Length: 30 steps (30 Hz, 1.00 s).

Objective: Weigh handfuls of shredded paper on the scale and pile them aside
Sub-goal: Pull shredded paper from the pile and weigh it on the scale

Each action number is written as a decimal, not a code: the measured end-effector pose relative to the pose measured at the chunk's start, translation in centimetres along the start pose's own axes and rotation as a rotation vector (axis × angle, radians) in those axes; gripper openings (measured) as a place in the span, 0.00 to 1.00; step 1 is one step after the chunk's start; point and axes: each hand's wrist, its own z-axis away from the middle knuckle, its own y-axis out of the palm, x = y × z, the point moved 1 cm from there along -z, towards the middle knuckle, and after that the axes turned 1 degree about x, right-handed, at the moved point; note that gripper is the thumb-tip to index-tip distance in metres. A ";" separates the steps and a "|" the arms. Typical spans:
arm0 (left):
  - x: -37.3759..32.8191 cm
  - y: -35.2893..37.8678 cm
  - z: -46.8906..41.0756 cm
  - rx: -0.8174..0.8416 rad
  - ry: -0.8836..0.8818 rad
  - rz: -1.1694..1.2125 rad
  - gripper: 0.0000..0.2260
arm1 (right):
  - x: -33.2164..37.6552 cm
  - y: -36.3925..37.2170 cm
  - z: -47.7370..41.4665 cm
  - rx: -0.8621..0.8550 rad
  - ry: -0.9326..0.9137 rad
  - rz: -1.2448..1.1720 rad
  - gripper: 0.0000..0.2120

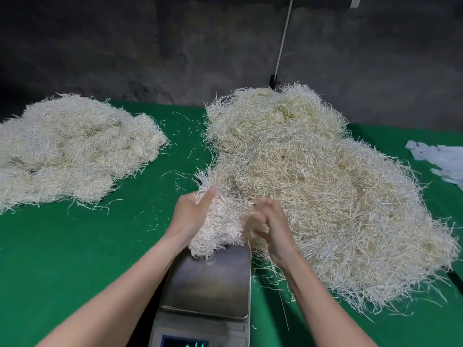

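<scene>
- The left hand cups the left side of a handful of shredded paper, thumb laid over the top. The right hand closes in from the other side, fingers curled into the strips. The 2 hands are clamped on it, 1 to each side.
- The handful sits at lower centre of the frame, its bottom tuft at the far edge of the scale. Whether it already rests on the pan, I cannot tell.
- Its right flank merges with the big heap at centre right, so the step in hand looks like pulling it free and setting it on the pan.
- To do that well, part the trailing strips from the heap first, or they may drag on the reading.
- Set it mid-pan, with nothing overhanging onto the worktop and nothing touching the heap, which crowds the pan's right edge.
- Let go with both hands before reading the display, which is cut off at the bottom edge with its digits unreadable.
- The paper is likely light and springy, so lower it rather than drop it, and expect it to puff outward.
- The pile at upper left, well apart from the scale, looks like the place for weighed handfuls. Loose strands dot the green between.
</scene>
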 end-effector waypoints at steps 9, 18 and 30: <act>-1.2 1.3 3.3 0.035 -0.266 0.534 0.34 | 2.1 2.4 -0.3 -0.255 0.053 0.079 0.28; -1.9 2.0 2.5 -0.241 -0.299 0.488 0.26 | -1.3 6.6 4.3 -0.276 -0.314 0.508 0.18; 1.0 -0.3 3.7 -0.209 -0.332 0.354 0.19 | -1.9 7.7 2.4 -0.235 -0.053 0.440 0.28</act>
